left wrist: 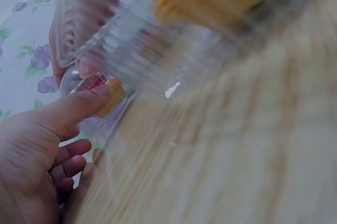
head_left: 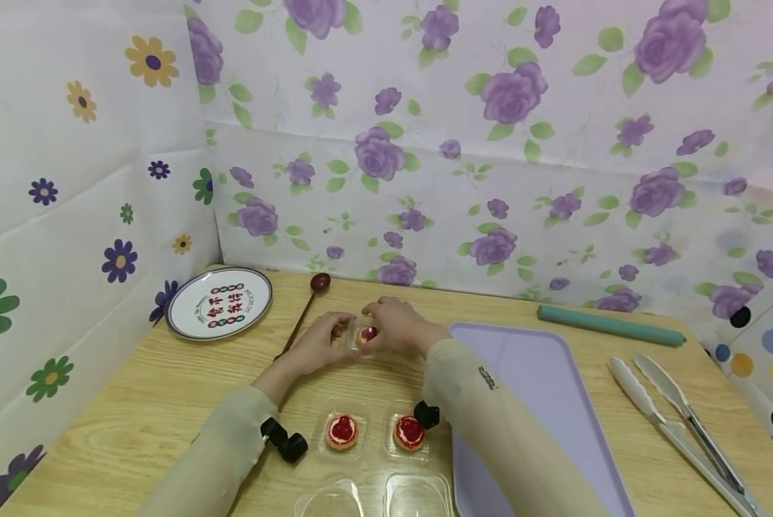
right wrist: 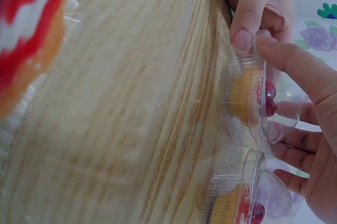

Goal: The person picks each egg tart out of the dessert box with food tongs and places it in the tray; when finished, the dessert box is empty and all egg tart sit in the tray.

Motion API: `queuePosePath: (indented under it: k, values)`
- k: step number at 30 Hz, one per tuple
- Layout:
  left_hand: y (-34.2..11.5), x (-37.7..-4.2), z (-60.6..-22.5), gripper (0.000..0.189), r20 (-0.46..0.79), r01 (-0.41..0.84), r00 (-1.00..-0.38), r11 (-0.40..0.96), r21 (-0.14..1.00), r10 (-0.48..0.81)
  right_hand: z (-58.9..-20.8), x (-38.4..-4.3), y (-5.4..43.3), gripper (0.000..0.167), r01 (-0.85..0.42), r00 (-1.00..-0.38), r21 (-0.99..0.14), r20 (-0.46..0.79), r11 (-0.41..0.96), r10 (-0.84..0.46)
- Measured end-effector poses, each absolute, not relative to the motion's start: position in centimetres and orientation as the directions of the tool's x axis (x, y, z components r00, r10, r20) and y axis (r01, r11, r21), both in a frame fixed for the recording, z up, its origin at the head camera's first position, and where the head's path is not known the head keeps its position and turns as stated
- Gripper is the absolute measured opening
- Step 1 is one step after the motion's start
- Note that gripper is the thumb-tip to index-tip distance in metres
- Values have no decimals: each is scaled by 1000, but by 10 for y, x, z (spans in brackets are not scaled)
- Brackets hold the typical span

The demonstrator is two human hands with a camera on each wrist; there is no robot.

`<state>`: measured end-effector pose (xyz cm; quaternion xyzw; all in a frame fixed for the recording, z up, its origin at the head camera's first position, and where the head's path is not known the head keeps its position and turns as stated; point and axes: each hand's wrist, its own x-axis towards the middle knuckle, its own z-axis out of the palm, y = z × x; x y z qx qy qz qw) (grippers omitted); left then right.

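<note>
Both hands meet at a clear plastic box (right wrist: 245, 108) with a domed lid, which holds a small red-topped tart (head_left: 365, 334). My left hand (head_left: 316, 345) grips the box's near edge, its thumb (left wrist: 89, 100) along the rim. From the other side my right hand (head_left: 399, 327) holds the lid, with its thumb at the rim and curled fingers (right wrist: 297, 153) round the dome. A second lidded box (right wrist: 247, 192) with a tart stands beside it in the right wrist view. Nearer me, two tarts (head_left: 342, 432) (head_left: 410, 433) sit in open clear boxes.
Open clear lids (head_left: 418, 495) lie at the front edge of view. A lilac tray (head_left: 522, 373) lies under the right forearm. Farther right are metal tongs (head_left: 690, 431) and a teal roll (head_left: 611, 325). A printed plate (head_left: 219, 303) and a dark long-handled spoon (head_left: 320, 282) lie back left.
</note>
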<state>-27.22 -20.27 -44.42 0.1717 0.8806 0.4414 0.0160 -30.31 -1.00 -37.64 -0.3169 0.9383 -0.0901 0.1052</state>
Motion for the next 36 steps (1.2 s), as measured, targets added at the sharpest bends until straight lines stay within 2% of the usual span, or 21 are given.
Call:
queuePosePath:
  k: [15, 25, 32, 36]
  values:
    - [-200, -268, -442, 66, 142, 285, -943, 506, 814, 302, -374, -301, -9, 82, -560, -770, -346, -116, 752, -627]
    - [-200, -267, -441, 71, 135, 275, -940, 461, 844, 313, -372, -301, -11, 86, -622, -757, -215, -83, 753, -648]
    - [-201, -267, -444, 79, 107, 252, -951, 526, 812, 291, -371, -299, -14, 87, -644, -750, -125, -95, 755, -655]
    - [-200, -266, -444, 79, 122, 268, -952, 575, 773, 279, -371, -299, -13, 84, -643, -751, -121, -90, 756, -654]
